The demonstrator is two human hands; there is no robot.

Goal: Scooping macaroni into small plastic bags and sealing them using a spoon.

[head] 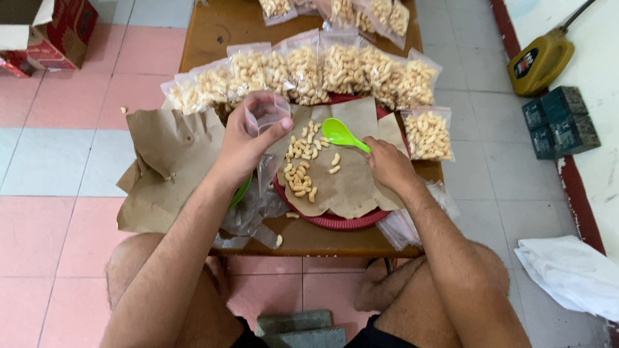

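Observation:
My left hand (245,148) holds an empty clear plastic bag (265,113) upright with its mouth open, above the left side of a red round tray (335,221). My right hand (387,164) grips a bright green plastic spoon (340,134) whose bowl hovers over the tray. Brown paper (348,183) lines the tray, and several pale puffed snack pieces (302,169) lie scattered on it. A row of filled clear snack bags (322,74) lies along the far side of the tray on the small wooden table (213,29).
Crumpled brown paper (171,161) hangs off the table's left. Empty clear bags lie at the left front (248,216) and right front (403,225). One filled bag (429,134) sits at the right. A cardboard box (58,32), a yellow device (540,61), dark boxes (560,121) and white cloth (570,274) lie on the floor.

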